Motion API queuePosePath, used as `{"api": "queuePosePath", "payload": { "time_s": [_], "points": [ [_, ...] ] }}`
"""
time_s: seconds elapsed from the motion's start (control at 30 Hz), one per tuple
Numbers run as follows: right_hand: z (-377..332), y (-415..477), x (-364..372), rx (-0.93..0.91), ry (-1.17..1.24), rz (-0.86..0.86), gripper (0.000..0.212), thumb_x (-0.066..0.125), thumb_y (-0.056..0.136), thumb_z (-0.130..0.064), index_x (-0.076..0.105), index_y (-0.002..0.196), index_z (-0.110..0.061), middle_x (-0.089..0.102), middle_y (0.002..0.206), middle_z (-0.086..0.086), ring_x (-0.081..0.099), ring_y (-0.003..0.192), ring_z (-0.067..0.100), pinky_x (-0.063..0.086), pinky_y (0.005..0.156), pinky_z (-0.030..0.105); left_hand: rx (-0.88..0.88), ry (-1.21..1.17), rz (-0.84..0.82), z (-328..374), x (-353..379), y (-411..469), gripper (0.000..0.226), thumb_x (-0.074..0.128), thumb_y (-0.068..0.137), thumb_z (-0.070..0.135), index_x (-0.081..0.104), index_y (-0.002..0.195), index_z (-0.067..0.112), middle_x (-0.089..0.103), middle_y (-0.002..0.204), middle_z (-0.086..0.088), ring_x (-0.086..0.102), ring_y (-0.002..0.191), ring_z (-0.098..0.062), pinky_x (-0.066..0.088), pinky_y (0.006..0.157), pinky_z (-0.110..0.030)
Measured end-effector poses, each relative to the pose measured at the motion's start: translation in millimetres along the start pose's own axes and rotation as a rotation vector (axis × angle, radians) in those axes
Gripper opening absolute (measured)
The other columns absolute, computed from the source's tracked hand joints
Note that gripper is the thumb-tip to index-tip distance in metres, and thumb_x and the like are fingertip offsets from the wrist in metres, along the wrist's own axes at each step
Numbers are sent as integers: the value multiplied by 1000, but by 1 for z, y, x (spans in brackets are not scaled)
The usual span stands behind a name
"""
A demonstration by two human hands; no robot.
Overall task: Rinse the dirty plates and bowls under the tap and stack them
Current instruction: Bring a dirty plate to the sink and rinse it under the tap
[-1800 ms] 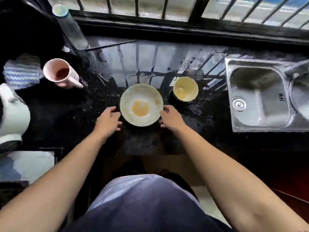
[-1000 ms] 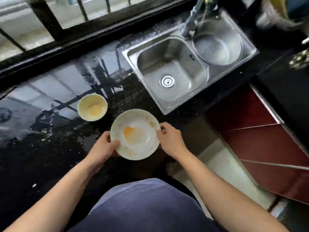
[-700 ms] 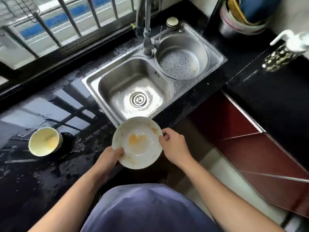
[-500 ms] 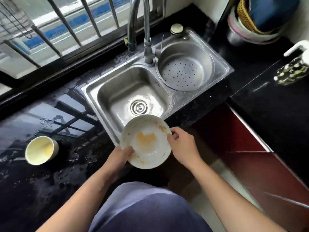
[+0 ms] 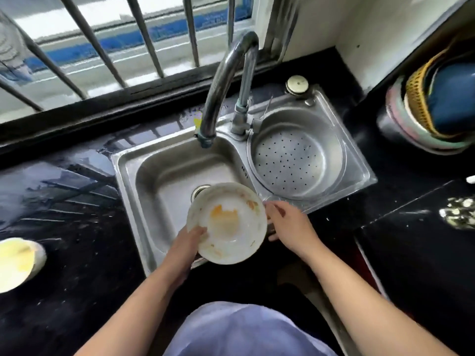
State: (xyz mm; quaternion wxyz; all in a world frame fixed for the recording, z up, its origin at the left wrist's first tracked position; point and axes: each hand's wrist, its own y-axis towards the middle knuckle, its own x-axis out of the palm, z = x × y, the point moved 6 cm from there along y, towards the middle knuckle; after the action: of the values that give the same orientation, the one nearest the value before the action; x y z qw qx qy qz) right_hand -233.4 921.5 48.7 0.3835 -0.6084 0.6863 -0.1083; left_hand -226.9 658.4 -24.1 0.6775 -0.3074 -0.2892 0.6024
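**Plate now over the sink, tap still dry**

Plate (image 5: 227, 223) has left the desk (image 5: 77, 265) beside the sink (image 5: 128, 160) and now hangs over the front half of the left basin, partly covering the drain. The view swung with it, from the far stretch of desk round to the sink.

- Left hand (image 5: 189, 242): grasping the plate's near-left rim, thumb over the edge.
- Right hand (image 5: 289, 224): fingers spread at the plate's right rim. Looks loosened, possibly just touching; can't tell if it's bearing any load.
- Tap (image 5: 226, 80): spout ends above the back of the left basin, behind the plate. No water visible.

My read: carry step done, rinse not begun. The right hand is the likely one to go for the tap.

Containers:
- Plate: orange sauce patch in the middle, smaller smears near the far-right rim.
- Yellow bowl (image 5: 18, 263): on the desk well left of the sink, yellowish inside, blurred, unwashed.
- Left basin: nothing in it but the drain.
- Right basin: perforated strainer (image 5: 293, 163), nothing inside.
- No clean stack started near the sink.
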Motion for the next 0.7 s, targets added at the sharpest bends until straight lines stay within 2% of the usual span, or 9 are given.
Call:
{"api": "queuePosePath", "payload": {
  "time_s": [0.07, 0.13, 0.2, 0.3, 0.37, 0.43, 0.53, 0.63, 0.7],
  "points": [
    [-19, 35, -16, -6, 27, 31, 26, 53, 100, -32, 70, 118, -26, 76, 100, -1, 76, 77, 15, 64, 66, 37, 13, -20, 60, 7, 1, 9, 29, 57, 83, 37, 75, 106, 30, 82, 98, -1, 78, 90, -23, 59, 73, -34],
    [-43, 76, -33, 2, 47, 68, 21, 53, 97, -33, 69, 105, -24, 76, 99, 3, 76, 68, 14, 65, 62, 38, 30, -67, 113, 17, 5, 13, 24, 58, 82, 37, 77, 95, 45, 82, 92, 8, 78, 82, -14, 60, 65, -28],
    [-73, 121, -47, 2, 55, 94, 27, 53, 89, -40, 67, 102, -21, 72, 94, 6, 76, 73, 21, 66, 69, 47, 41, -133, 161, 25, 7, 19, 25, 59, 79, 38, 74, 86, 56, 81, 86, 15, 77, 73, -7, 58, 55, -21],
    [-114, 187, -57, 35, 35, 100, 56, 57, 83, -57, 64, 119, -14, 66, 95, 4, 76, 80, 24, 67, 65, 45, 45, -196, 218, 28, 12, 25, 23, 60, 76, 41, 74, 90, 53, 81, 87, 10, 77, 75, -11, 58, 61, -27],
    [-131, 223, -51, 110, 46, 47, 60, 60, 82, -63, 62, 112, -11, 65, 101, 10, 76, 80, 28, 66, 64, 47, 46, -226, 237, 28, 16, 27, 25, 59, 77, 41, 74, 96, 51, 82, 92, 7, 78, 83, -14, 59, 68, -31],
    [-140, 248, -44, 136, 84, 13, 51, 62, 87, -57, 60, 101, -8, 66, 97, 13, 76, 70, 30, 66, 63, 47, 47, -261, 267, 28, 20, 28, 27, 59, 78, 40, 74, 99, 48, 82, 98, 4, 78, 90, -18, 61, 75, -36],
    [-138, 267, -44, 86, 21, 56, 32, 55, 97, -33, 59, 91, -2, 70, 90, 18, 72, 47, 27, 57, 41, 29, 36, -322, 328, 25, 24, 30, 26, 61, 75, 40, 76, 96, 45, 82, 96, 3, 77, 89, -19, 61, 71, -36],
    [-138, 278, -45, -7, -115, 95, 27, 46, 97, -20, 59, 88, 2, 75, 93, 28, 73, 50, 28, 45, 34, 19, 25, -374, 383, 22, 27, 32, 24, 63, 75, 38, 77, 94, 42, 82, 90, 6, 77, 85, -17, 60, 65, -33],
    [-141, 280, -45, -43, -158, 112, 25, 44, 96, -18, 52, 80, -3, 74, 94, 30, 73, 48, 26, 44, 34, 18, 22, -399, 408, 20, 28, 33, 25, 64, 75, 37, 76, 97, 37, 82, 91, 6, 77, 89, -20, 62, 70, -38]
  ]
}}
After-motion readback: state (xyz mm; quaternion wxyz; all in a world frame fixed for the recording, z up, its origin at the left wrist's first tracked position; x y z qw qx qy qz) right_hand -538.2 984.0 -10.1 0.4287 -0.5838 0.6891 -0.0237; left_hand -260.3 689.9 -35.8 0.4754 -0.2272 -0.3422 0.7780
